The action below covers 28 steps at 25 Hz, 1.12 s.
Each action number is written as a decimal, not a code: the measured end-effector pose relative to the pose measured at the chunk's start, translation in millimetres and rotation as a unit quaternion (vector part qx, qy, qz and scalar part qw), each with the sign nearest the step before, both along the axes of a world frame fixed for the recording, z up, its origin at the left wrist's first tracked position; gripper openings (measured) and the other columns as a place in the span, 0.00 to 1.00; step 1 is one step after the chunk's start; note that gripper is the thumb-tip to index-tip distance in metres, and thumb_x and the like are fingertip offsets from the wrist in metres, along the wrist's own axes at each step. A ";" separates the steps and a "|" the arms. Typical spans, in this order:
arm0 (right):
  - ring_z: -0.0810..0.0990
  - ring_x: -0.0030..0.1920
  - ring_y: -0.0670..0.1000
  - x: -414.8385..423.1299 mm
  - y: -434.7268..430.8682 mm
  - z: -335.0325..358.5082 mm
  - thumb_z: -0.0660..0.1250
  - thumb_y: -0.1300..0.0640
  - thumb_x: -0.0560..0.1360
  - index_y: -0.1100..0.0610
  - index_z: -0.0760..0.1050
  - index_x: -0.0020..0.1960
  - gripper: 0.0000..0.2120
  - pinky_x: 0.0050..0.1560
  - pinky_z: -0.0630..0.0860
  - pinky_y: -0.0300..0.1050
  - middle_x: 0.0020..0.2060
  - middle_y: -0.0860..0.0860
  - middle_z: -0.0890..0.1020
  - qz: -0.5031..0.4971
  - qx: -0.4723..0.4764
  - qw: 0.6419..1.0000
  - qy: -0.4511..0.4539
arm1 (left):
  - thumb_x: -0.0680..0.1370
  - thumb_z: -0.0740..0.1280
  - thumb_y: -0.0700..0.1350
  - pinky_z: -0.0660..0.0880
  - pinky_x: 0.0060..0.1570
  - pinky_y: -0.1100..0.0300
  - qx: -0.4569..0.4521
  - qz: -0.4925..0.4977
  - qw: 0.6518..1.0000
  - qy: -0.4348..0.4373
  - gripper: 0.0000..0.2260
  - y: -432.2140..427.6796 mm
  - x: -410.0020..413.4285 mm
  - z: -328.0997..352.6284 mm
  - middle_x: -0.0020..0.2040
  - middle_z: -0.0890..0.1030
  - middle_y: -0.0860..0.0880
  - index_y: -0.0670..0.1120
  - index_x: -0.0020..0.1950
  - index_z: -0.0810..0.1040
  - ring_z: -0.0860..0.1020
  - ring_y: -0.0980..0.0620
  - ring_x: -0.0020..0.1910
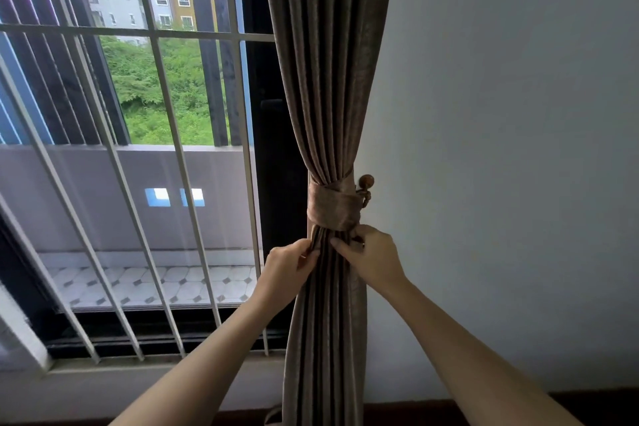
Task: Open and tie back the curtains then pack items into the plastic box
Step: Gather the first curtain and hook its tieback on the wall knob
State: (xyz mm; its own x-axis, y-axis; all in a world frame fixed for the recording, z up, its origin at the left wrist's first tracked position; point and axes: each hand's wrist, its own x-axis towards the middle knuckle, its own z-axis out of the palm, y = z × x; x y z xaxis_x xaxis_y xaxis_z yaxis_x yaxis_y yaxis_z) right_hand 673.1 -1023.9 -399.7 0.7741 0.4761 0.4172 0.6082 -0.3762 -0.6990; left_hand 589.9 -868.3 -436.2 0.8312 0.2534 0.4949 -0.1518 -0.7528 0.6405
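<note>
Left hand (288, 264) and right hand (368, 258) each pinch curtain (325, 79) pleats at the lower edge of the tieback (332, 209); an even downward tug should neaten them.

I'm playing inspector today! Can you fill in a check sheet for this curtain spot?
Surface: no table seen; pale sill at lower left.
Job's things: brown curtain gathered, tieback wrapped round it and looped on a wall hook; plastic box not in view.
Clutter: nothing seen.
Hands: left hand and right hand both pinch curtain folds just below the tieback.
Cables: nothing seen.
Surroundings: white window bars, tiled balcony beyond; plain wall on the right.
</note>
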 end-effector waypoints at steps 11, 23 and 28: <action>0.74 0.30 0.40 9.2 -36.1 12.7 0.65 0.52 0.77 0.60 0.77 0.47 0.10 0.36 0.68 0.31 0.30 0.42 0.77 0.098 -0.075 0.986 0.107 | 0.78 0.63 0.44 0.75 0.33 0.50 0.038 0.080 0.996 0.029 0.12 -3.8 19.0 9.7 0.31 0.78 0.45 0.40 0.38 0.78 0.76 0.47 0.30; 0.81 0.43 0.50 2.5 -37.7 16.4 0.67 0.48 0.72 0.51 0.80 0.48 0.09 0.38 0.69 0.40 0.45 0.47 0.84 -0.061 -0.218 0.972 -0.055 | 0.78 0.64 0.43 0.77 0.40 0.53 0.159 0.029 0.984 0.078 0.09 10.2 1.3 22.7 0.34 0.82 0.46 0.41 0.45 0.83 0.79 0.48 0.35; 0.72 0.32 0.46 -23.0 -34.3 29.2 0.68 0.50 0.70 0.52 0.73 0.38 0.07 0.32 0.67 0.39 0.31 0.44 0.74 -0.059 -0.099 0.985 -0.127 | 0.77 0.64 0.41 0.80 0.49 0.50 0.146 0.058 0.988 -0.004 0.12 31.5 -24.3 46.7 0.47 0.85 0.40 0.39 0.57 0.81 0.83 0.43 0.45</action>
